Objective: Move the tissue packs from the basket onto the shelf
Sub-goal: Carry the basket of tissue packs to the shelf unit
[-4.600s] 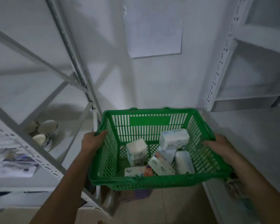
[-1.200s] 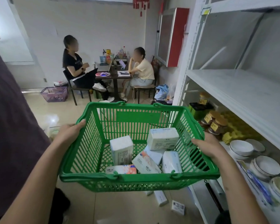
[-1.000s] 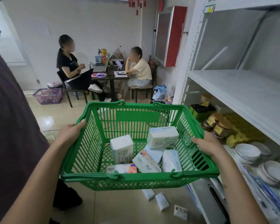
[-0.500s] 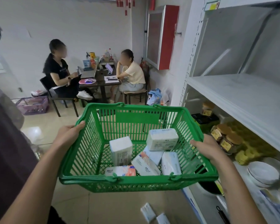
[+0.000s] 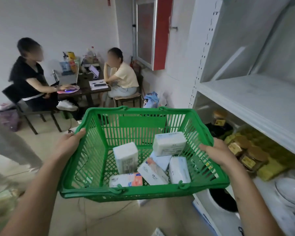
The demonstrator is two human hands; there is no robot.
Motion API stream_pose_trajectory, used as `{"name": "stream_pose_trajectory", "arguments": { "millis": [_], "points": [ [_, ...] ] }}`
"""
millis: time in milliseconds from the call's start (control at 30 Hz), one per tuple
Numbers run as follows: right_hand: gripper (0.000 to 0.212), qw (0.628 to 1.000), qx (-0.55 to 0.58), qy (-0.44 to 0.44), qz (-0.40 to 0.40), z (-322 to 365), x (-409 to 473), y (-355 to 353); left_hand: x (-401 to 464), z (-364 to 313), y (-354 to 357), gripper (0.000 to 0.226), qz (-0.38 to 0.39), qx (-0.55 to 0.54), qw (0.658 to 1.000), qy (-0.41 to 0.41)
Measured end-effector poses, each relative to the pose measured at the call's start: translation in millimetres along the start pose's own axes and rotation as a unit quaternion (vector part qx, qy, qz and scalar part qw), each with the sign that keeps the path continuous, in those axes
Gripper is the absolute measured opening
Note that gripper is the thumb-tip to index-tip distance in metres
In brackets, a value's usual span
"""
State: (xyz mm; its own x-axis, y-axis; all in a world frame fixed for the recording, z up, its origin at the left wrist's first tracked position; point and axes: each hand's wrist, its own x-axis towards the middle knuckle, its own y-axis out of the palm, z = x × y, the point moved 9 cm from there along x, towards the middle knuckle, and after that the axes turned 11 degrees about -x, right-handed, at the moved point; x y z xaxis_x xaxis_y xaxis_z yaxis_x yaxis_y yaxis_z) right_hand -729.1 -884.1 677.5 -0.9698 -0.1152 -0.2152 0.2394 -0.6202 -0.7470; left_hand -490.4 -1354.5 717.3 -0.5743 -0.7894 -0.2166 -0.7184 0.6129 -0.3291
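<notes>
I hold a green plastic basket (image 5: 141, 122) in front of me in mid-air. My left hand (image 5: 70, 142) grips its left rim and my right hand (image 5: 214, 151) grips its right rim. Several tissue packs lie inside: one white pack (image 5: 125, 156) stands upright, another (image 5: 169, 143) rests on top at the back right, and others (image 5: 126, 179) lie flat near the front wall. A bare white shelf board (image 5: 255, 97) runs along the right at about basket height.
Below the white shelf sit jars (image 5: 245, 150), yellow packs (image 5: 269, 167) and white bowls (image 5: 291, 189). Two people sit at a dark table (image 5: 85, 89) ahead on the left. A red wall cabinet (image 5: 153, 31) hangs beyond the shelf. Another person's leg (image 5: 10, 143) stands at the far left.
I have turned from a corner with grey racks toward the room and the white shelf on the right. Over the last second my view swung further right; both hands kept hold of the basket.
</notes>
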Motion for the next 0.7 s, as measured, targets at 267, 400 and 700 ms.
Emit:
{"name": "stream_pose_trajectory", "arguments": {
  "millis": [267, 400, 700],
  "points": [
    [0.027, 0.997, 0.045, 0.058, -0.017, -27, 51, -8, 80, -47, 97, 0.043, 0.06, 0.026, 0.998, 0.022],
    [0.031, 0.993, 0.07, 0.089, -0.026, -46, 74, -16, 107, -62, 148, 0.042, 0.086, 0.024, 0.996, 0.021],
    [0.024, 0.975, 0.102, 0.167, -0.105, -85, 75, -37, 157, -88, 264, 0.045, 0.192, 0.016, 0.981, 0.014]
  ]
}}
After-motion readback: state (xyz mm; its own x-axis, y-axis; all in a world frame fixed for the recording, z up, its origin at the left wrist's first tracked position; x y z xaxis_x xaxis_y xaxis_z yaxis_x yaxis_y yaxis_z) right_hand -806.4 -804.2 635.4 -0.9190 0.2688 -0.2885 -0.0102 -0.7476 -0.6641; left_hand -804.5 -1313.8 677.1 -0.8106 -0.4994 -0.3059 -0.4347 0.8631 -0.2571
